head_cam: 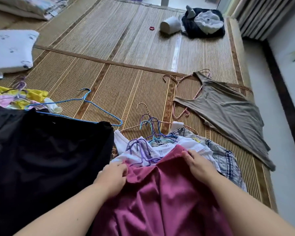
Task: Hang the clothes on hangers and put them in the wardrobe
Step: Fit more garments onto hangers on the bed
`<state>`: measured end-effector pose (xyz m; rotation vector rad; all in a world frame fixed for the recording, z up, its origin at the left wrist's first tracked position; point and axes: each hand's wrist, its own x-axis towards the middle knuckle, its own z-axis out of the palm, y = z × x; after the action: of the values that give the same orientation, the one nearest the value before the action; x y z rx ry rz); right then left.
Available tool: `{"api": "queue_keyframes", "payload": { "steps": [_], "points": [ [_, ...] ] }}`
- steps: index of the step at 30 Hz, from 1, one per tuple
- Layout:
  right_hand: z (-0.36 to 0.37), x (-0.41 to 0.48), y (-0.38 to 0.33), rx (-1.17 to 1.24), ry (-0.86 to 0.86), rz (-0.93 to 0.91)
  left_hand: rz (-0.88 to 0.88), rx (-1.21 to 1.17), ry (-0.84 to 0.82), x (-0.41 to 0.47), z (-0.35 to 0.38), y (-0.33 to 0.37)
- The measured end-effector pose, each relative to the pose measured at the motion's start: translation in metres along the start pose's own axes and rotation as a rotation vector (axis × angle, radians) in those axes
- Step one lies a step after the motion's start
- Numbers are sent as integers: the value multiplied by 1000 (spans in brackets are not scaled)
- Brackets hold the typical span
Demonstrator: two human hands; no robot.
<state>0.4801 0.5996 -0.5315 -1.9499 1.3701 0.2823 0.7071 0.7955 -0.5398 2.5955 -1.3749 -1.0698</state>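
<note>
Magenta garment lay bunched at the near edge of the woven mat, directly below the camera, and was held at its upper hem by both hands. The left hand had its grip closed on the hem's left corner, fingers curled into the fabric. The right hand had its grip closed on the raised right part of the hem, with the thumb on top.

Just beyond the hem, and touching it, lay a cluster of purple hangers on a crumpled white garment. A plaid garment lay beside and partly under the white one, to the right. A second tangle of teal and purple hangers lay just behind. To the left, a large black garment was spread out, with a blue hanger at its far edge, partly overlapped by the cloth.

Farther right, a grey-brown tank top lay flat on the mat with a pink hanger at its neck and armhole. At far left were yellow and pink clothes and a white pillow. At the far end of the mat were a paper roll, a small red band and a dark heap of clothing, near a striped curtain.
</note>
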Motion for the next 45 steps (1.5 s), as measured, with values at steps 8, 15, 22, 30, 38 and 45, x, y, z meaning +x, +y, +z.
{"api": "queue_keyframes", "payload": {
  "steps": [8, 15, 22, 30, 38, 45],
  "points": [
    [-12, -1, -6, -294, 19, -43, 102, -141, -253, -18, -2, 26],
    [1, 16, -28, 277, -84, 181, 83, 36, 19, 1, -3, 10],
    [-14, -6, -17, -68, -167, -57, 67, -20, -119, 6, -6, 20],
    [-73, -86, 9, 306, -59, -56, 201, -135, 49, -36, -63, 70],
    [-170, -156, -26, 515, -37, -208, 299, -218, 219, -102, -137, 128],
    [-205, -225, -61, -248, -12, -489, 279, -238, 317, -191, -171, 141]
  ]
}}
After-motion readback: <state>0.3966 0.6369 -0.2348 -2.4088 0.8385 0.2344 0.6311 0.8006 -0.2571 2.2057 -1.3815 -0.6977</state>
